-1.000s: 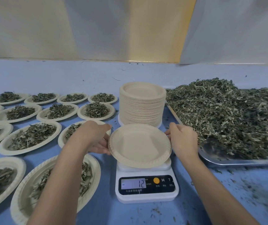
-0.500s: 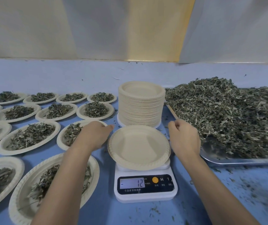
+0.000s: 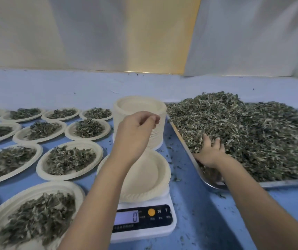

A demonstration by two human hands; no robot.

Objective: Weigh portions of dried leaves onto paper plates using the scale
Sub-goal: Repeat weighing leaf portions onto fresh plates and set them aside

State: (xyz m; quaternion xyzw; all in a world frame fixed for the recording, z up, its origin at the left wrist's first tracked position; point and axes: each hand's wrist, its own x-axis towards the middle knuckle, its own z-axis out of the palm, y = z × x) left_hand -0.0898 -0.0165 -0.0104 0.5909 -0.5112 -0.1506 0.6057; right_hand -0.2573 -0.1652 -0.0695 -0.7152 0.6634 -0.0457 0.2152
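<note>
A white digital scale stands at the front centre, its display reading 0. An empty paper plate sits on it. My left hand hovers above that plate, in front of the plate stack, fingers loosely curled and holding nothing. My right hand is pushed into the near left edge of the big pile of dried leaves on the metal tray. Its fingers are spread, with the tips buried in the leaves.
Several paper plates filled with leaves cover the blue table to the left of the scale. Loose leaf crumbs lie scattered around the tray and scale. A pale wall runs along the back.
Both hands let go of the plate on the scale. My left hand rose above it, my right hand moved right into the leaf pile. The display went from 12 to 0.
</note>
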